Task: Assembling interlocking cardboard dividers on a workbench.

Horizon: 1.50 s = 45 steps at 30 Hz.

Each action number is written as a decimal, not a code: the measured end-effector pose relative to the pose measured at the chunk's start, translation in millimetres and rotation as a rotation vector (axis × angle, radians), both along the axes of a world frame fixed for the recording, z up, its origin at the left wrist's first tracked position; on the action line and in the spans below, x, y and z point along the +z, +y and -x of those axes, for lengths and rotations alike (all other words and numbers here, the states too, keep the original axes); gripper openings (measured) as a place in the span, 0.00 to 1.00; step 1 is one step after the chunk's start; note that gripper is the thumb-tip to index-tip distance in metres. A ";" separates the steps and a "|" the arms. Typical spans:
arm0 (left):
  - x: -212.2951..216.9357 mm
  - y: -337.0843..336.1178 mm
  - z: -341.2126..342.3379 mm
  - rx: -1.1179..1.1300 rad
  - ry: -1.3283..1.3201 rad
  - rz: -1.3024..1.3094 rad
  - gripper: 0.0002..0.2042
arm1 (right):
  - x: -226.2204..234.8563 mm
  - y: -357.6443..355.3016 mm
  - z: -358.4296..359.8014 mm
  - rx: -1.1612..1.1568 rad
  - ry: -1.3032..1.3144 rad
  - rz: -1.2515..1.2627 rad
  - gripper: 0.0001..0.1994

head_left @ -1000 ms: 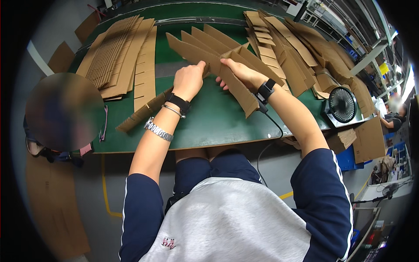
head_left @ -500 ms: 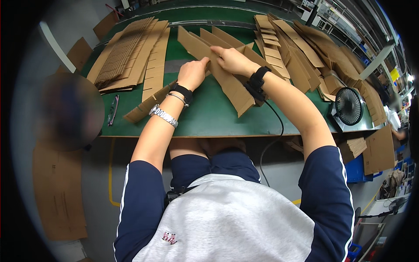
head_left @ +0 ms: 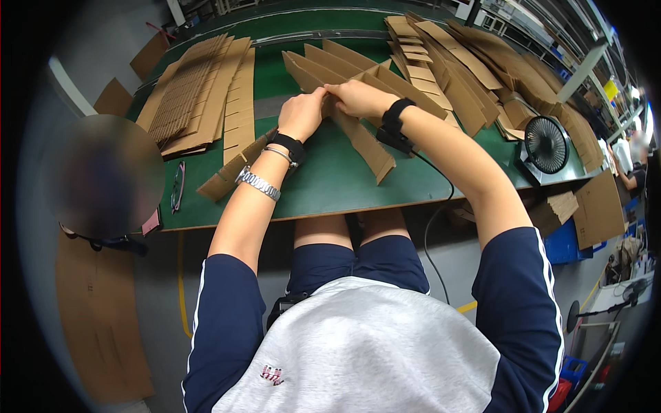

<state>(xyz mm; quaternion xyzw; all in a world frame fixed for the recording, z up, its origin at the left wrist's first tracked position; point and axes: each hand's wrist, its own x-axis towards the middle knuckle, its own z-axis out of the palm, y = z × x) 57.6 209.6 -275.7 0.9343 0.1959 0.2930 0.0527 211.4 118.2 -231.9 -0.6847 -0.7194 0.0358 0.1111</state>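
Cardboard strip (head_left: 358, 138), long and slotted, lies on green table (head_left: 330, 186) under both hands. Left hand (head_left: 301, 115) closed on near edge; right hand (head_left: 354, 98) pinches same strip just beside it. Likely light, stiff, creases easily; best held by edges near slots.

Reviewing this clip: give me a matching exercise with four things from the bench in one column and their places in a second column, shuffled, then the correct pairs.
Things:
1. small black fan
2. slotted cardboard strips
3. stack of flat cardboard strips
4. eyeglasses

Places:
A. near the bench's left front edge, lying on the green mat
B. far left of the bench, fanned out in a pile
C. at the bench's right end, standing upright
D. middle of the bench, under the left hand and right hand

Pairs: 1-C, 2-D, 3-B, 4-A
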 end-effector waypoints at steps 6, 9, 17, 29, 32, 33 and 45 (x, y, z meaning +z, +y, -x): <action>-1.0 -3.1 -5.6 0.000 0.061 0.025 0.19 | 0.5 -22.8 -4.6 -0.030 0.424 0.199 0.31; -6.6 3.8 6.6 0.035 0.065 -0.016 0.17 | 40.0 -38.4 -22.0 -0.169 0.613 0.137 0.32; 6.0 -8.3 -5.1 -0.009 0.033 -0.016 0.18 | 108.5 -156.4 -256.4 -0.644 -0.445 -0.117 0.15; 14.6 -5.9 -15.8 0.114 0.072 0.020 0.18 | 30.3 -133.2 -390.0 -0.958 -0.058 0.096 0.28; 13.0 4.5 -12.6 0.220 0.039 0.031 0.17 | 8.6 -125.0 -425.6 -1.072 -0.053 0.091 0.34; 8.6 10.2 -1.3 0.235 0.031 0.046 0.18 | 9.1 -114.0 -422.5 -1.068 -0.067 0.073 0.36; 16.8 -8.1 -6.2 0.196 0.090 0.237 0.15 | 105.0 -82.4 -325.9 -0.504 -0.066 -0.485 0.17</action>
